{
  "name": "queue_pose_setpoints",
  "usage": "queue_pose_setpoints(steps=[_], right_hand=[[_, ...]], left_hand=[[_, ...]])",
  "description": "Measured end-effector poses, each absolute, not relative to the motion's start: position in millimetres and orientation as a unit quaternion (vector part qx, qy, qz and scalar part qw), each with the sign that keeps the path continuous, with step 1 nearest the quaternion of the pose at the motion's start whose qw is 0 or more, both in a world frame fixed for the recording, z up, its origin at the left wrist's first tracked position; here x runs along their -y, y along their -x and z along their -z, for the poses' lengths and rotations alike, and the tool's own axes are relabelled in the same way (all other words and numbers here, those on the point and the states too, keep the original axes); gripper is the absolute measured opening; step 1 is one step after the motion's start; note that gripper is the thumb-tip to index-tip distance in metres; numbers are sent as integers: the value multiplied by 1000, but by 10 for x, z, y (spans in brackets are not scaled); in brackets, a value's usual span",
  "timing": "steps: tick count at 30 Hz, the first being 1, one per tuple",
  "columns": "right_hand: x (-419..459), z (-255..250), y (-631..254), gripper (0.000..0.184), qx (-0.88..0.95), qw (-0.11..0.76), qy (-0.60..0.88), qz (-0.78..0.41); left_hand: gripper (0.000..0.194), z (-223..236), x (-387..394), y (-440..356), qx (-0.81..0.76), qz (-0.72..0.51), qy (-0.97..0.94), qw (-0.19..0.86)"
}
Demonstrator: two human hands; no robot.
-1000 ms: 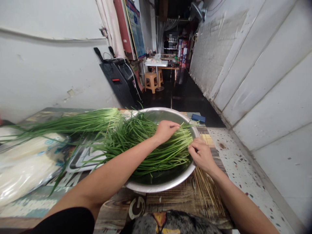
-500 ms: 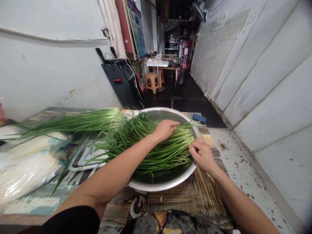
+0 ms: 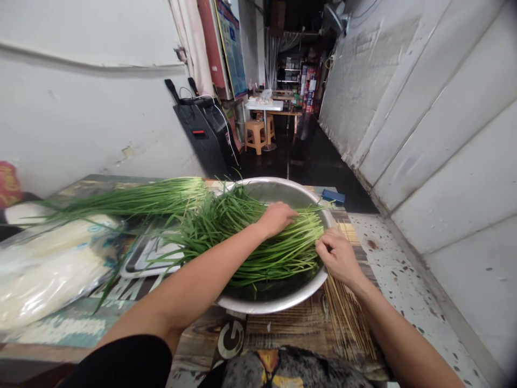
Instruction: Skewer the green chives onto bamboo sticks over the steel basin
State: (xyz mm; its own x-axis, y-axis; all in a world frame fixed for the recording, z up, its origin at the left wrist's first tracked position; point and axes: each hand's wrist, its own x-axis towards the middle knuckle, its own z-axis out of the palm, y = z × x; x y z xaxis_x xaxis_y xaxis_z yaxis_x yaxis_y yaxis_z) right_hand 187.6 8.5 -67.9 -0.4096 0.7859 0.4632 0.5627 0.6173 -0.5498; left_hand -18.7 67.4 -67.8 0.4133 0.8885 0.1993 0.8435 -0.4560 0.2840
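A wide metal basin (image 3: 270, 308) holds a heap of long green garlic chives (image 3: 266, 264), their pale stem ends pointing right. My left hand (image 3: 278, 218) rests on top of the heap, its fingers curled down and closed on stems near the pale ends. At the basin's right rim, my right hand (image 3: 338, 253) has thumb and forefinger pinched together against the stem ends; whatever is between them is mostly hidden. Another bunch of garlic chives (image 3: 161, 196) lies left of the basin.
Thin bamboo skewers (image 3: 349, 318) lie on the table right of the basin. At left are a white tray (image 3: 141, 264) and a clear plastic bag (image 3: 60, 269) with pale contents. A blue box (image 3: 333, 196) sits at the far right corner. A black speaker-like case (image 3: 202, 132) leans behind.
My left hand has lowered slightly, its fingers curling down into the stems. My right hand stays at the stem ends. The whole view has shifted a little.
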Motion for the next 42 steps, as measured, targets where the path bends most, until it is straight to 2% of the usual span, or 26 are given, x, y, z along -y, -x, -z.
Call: queue_pose_setpoints(steps=[4,6,11,14,16,19,26,42], right_hand=[[-82,670,-1874,31,822,359,410,-163],[-82,667,-1875,31,823,362,407,-163],[-81,664,-1877,32,827,364,400,-153],[-83,670,-1880,32,829,361,399,-150],[-87,677,-1882,32,829,361,400,-151],[-90,682,-1883,32,829,363,399,-151],[-77,654,-1872,33,828,368,396,-147],[-86,671,-1878,32,827,362,403,-149]], left_hand=[[25,633,-644,168,-524,-177,-833,2],[27,600,-645,158,-539,-227,-811,17],[20,576,-674,126,-559,-338,-747,124],[17,609,-681,93,-560,-396,-689,235],[19,622,-676,71,-540,-417,-662,309],[18,611,-656,50,-513,-423,-655,359],[25,579,-618,46,-511,-415,-667,349],[27,633,-644,68,-525,-404,-673,329]])
